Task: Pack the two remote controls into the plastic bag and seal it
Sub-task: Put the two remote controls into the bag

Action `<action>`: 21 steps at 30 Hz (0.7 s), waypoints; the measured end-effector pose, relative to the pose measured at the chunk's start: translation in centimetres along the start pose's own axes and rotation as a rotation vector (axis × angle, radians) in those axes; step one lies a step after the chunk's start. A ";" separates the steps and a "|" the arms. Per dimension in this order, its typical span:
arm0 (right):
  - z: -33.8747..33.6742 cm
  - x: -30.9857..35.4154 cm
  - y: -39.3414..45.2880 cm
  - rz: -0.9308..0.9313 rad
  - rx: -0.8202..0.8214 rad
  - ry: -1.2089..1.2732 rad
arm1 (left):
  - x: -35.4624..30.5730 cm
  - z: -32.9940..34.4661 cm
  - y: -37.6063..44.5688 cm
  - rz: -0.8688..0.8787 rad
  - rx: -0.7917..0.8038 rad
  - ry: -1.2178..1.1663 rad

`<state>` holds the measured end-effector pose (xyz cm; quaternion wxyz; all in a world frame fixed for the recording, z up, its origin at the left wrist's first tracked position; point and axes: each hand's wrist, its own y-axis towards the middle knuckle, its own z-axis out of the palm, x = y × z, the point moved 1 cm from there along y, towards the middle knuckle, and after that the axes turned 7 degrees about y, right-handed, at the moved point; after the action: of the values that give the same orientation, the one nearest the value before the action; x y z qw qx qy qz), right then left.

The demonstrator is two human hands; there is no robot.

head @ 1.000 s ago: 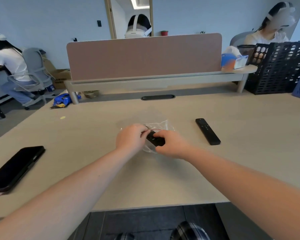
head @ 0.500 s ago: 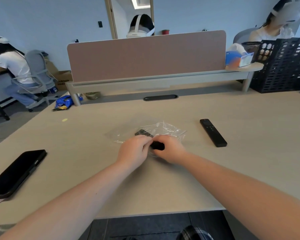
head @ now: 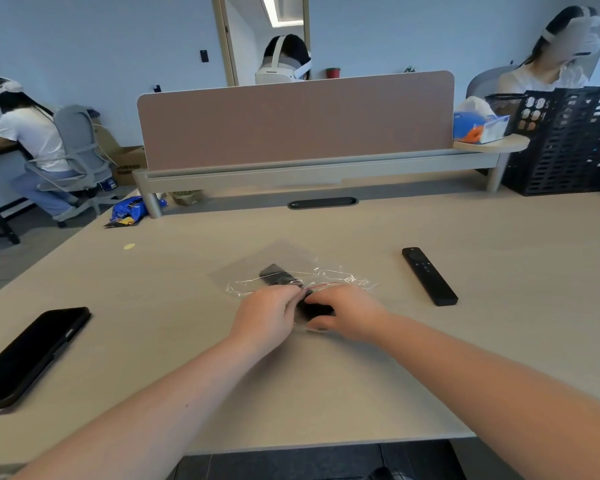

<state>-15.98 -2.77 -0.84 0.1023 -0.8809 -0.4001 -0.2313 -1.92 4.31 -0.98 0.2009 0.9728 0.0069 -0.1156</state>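
A clear plastic bag (head: 257,268) lies flat in the middle of the table. One black remote control (head: 277,276) is partly inside it, its far end showing through the plastic and its near end between my hands. My left hand (head: 266,315) pinches the bag's mouth edge. My right hand (head: 347,315) grips the near end of that remote. A second black remote control (head: 429,276) lies bare on the table, to the right of the bag and apart from both hands.
A black phone (head: 28,355) lies near the table's left edge. A pink divider panel (head: 295,119) stands across the back, with a black crate (head: 568,140) at the far right. People sit beyond the desk and at the left.
The remote has slid further into the bag, which now lies flatter and stretched away from me. Both hands have drawn slightly toward me.
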 end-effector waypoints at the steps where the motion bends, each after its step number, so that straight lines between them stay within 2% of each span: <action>1: 0.1 -0.1 0.2 -0.020 -0.012 0.016 | 0.0 0.0 0.0 0.007 0.003 -0.009; 10: 0.3 -0.3 1.7 0.017 0.037 0.072 | 0.9 -0.1 0.0 0.021 0.016 -0.039; 15: 0.3 0.3 2.4 0.004 -0.084 -0.014 | 0.6 -0.2 0.2 0.023 0.003 -0.056; 21: 0.7 1.1 3.2 0.006 -0.070 -0.082 | 0.8 -0.1 0.4 0.035 0.023 -0.024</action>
<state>-12.73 -3.93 -0.89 0.0559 -0.8939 -0.3929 -0.2086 -1.10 3.92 -0.90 0.1916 0.9735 -0.0139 -0.1238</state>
